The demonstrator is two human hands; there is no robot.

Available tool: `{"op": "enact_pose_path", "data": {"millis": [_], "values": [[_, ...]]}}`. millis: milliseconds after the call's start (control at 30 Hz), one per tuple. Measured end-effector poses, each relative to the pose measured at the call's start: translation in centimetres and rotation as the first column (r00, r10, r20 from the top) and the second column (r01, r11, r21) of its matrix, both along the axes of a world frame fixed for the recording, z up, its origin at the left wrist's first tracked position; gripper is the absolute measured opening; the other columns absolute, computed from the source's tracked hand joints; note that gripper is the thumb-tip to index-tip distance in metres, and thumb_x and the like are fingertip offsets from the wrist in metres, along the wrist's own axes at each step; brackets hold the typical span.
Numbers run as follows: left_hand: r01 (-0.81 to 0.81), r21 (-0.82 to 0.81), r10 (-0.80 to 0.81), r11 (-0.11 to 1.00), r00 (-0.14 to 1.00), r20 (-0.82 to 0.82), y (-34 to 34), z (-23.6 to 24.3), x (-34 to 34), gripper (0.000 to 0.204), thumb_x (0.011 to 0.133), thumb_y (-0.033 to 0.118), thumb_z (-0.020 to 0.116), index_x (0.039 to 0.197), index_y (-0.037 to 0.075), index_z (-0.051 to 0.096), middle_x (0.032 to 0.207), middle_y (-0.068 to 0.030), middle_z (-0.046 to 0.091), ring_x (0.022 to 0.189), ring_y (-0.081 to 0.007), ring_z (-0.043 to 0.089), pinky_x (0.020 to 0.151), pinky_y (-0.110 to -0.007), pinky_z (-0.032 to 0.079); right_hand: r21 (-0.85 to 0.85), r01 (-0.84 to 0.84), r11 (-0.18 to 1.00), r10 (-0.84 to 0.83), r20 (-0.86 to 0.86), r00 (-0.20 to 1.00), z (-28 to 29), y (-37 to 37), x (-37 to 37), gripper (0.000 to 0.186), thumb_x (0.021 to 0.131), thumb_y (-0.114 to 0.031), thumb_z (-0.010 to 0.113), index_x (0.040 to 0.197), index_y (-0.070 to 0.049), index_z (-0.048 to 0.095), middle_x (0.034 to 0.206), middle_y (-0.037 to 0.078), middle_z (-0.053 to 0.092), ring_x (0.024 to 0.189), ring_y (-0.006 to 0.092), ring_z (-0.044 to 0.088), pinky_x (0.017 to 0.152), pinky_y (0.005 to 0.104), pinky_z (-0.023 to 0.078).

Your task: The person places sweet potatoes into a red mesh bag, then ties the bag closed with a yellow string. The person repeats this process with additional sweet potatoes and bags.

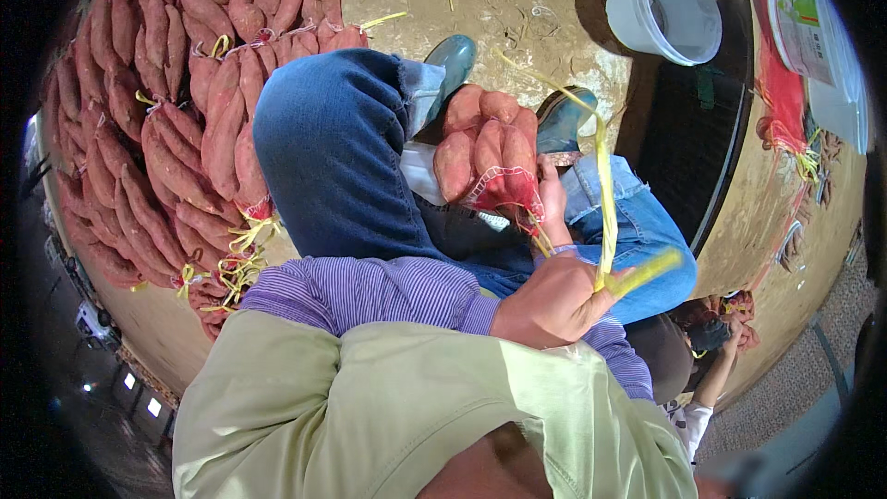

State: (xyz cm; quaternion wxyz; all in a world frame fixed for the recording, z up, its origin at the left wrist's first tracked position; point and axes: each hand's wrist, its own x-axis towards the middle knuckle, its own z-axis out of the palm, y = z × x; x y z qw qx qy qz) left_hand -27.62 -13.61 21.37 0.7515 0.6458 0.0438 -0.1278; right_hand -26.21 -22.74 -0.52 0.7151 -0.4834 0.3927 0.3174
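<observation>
Sweet potatoes (485, 152) packed in red mesh bag (506, 192), rested on lap at frame centre. Bag neck pinched shut by right hand (552, 199), fingers closed around gathered mesh. Yellow string (605, 194) gripped in left hand (554, 300), fist closed, string pulled upward. Judgement: string best kept taut, neck held tight while wrapped. White bucket (667, 11) at upper right, contents not discernible. Tied bags (176, 129) stacked at left.
</observation>
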Motion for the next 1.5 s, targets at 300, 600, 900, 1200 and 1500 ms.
{"op": "enact_pose_path", "data": {"millis": [300,600,900,1200,1500], "values": [[0.109,0.051,-0.109,0.993,0.994,-0.009,1.2,2.2,3.7,0.042,0.101,0.03,0.041,0.081,-0.003,0.057,0.063,-0.0242,0.053,0.065,-0.0407,0.056,0.061,-0.049,0.041,-0.423,-0.189,0.886,0.453,0.705,0.546,9.6,-0.1,-2.0,0.069,0.09,-0.033,0.062,0.145,-0.005,0.029,0.147,0.018,0.035,0.133,0.0308,0.04,0.11,0.0451,0.028],[-0.114,0.139,0.034,0.984,0.878,0.478,0.0,1.5,2.3,0.025,0.09,0.022,0.061,0.102,0.002,0.05,0.095,-0.0157,0.054,0.094,-0.0307,0.056,0.088,-0.04,0.041,-0.135,0.06,0.989,0.003,0.421,0.907,14.5,3.2,2.7,0.047,0.104,-0.038,0.033,0.068,-0.008,0.041,0.087,0.014,0.066,0.088,0.0243,0.06,0.083,0.0363,0.047],[-0.816,0.102,0.43,0.568,0.189,-0.883,9.4,-16.5,-1.6,0.09,0.084,0.059,0.058,0.149,0.009,0.019,0.147,-0.0197,0.024,0.131,-0.0372,0.03,0.107,-0.057,0.027,0.111,0.324,0.94,-0.342,0.251,0.906,13.3,1.5,7.2,0.05,0.103,-0.038,0.027,0.059,-0.016,0.025,0.053,-0.002,0.016,0.05,0.0146,0.014,0.052,0.0338,0.025],[-0.676,0.143,0.468,0.723,0.327,-0.821,2.5,-19.8,2.9,0.12,0.072,0.058,0.073,0.146,-0.007,0.004,0.142,-0.0259,0.034,0.129,-0.0344,0.04,0.102,-0.054,0.039,-0.2,0.477,0.856,-0.439,0.205,0.875,10.1,-4.7,5.0,0.049,0.102,-0.045,0.032,0.061,-0.019,0.031,0.052,-0.005,0.024,0.042,0.0112,0.017,0.04,0.0286,0.017],[-0.008,0.605,0.355,0.796,0.815,-0.457,-1.5,-15.0,8.7,0.108,0.077,0.051,0.067,0.15,0.001,0.004,0.152,-0.0316,0.005,0.139,-0.0547,0.0,0.106,-0.07,0.014,-0.381,0.299,0.875,-0.321,0.006,0.947,6.6,-3.6,2.6,0.043,0.101,-0.044,0.033,0.068,-0.017,0.038,0.054,-0.004,0.031,0.044,0.0118,0.024,0.041,0.028,0.019]]}}
